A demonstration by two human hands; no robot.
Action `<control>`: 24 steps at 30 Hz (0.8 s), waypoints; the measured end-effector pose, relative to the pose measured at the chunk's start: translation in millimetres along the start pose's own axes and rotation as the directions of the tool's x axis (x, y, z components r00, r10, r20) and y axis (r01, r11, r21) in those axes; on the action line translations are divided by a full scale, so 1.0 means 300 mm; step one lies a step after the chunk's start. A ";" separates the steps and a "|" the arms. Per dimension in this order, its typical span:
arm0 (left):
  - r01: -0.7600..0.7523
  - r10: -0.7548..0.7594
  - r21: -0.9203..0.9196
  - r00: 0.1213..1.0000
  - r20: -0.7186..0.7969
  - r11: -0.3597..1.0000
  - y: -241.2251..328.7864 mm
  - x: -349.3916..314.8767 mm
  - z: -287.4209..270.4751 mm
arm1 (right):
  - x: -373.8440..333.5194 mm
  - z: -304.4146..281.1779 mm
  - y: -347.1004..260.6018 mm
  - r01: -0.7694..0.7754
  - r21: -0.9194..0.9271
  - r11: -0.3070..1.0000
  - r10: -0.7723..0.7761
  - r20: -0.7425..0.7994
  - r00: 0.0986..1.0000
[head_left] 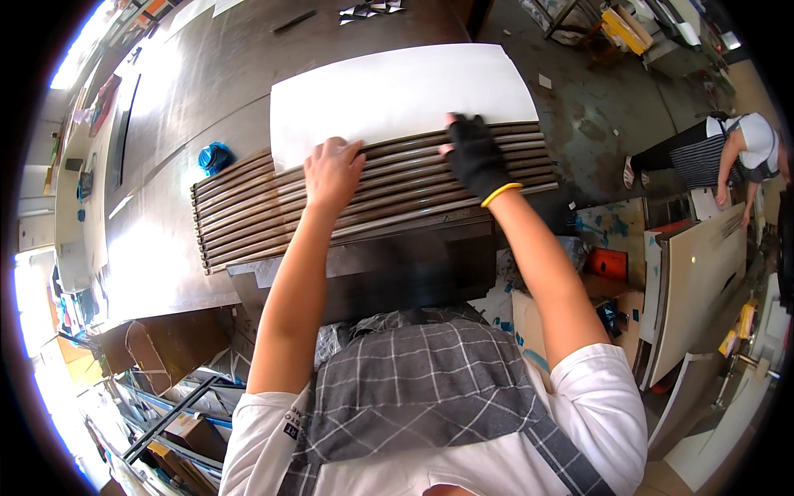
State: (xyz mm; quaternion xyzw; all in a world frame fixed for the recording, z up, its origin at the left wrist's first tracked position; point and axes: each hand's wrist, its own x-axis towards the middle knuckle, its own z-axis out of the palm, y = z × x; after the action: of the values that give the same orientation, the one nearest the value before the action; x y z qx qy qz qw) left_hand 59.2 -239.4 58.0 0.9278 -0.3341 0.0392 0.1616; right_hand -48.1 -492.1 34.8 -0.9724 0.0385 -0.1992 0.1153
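A large white sheet [397, 95] lies on the metal table, its near edge meeting a row of long brown ribbed tubes or bars [248, 219]. At its left part the sheet overlaps the farthest of them. My bare left hand [333, 175] is at that near edge, fingers bent down and closed on the sheet, with the fingertips partly hidden. Farther right, my right hand [478, 157] wears a black glove with bare fingertips and a yellow cuff. It rests across the tubes with fingers stretched toward the sheet, slightly smeared by motion.
A crumpled blue item [215, 158] sits beside the tubes' left end. Scraps [370, 10] and a dark strip [294, 21] lie on the far table [223, 74]. Cardboard [178, 347] is at the lower left. Another person [748, 145] handles a large panel [699, 281] at right.
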 end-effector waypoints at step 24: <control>-0.100 0.124 -0.155 0.980 0.156 0.983 0.065 -0.501 -0.138 | -0.455 -0.267 -0.117 -0.811 0.574 -0.112 0.709 0.619 0.339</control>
State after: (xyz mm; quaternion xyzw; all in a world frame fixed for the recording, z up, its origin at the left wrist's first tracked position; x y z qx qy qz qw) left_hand -68.1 -148.8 75.1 0.8931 -0.4000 -0.0533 0.1986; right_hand -204.0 -458.4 63.2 -0.5792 0.4804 -0.0326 0.6578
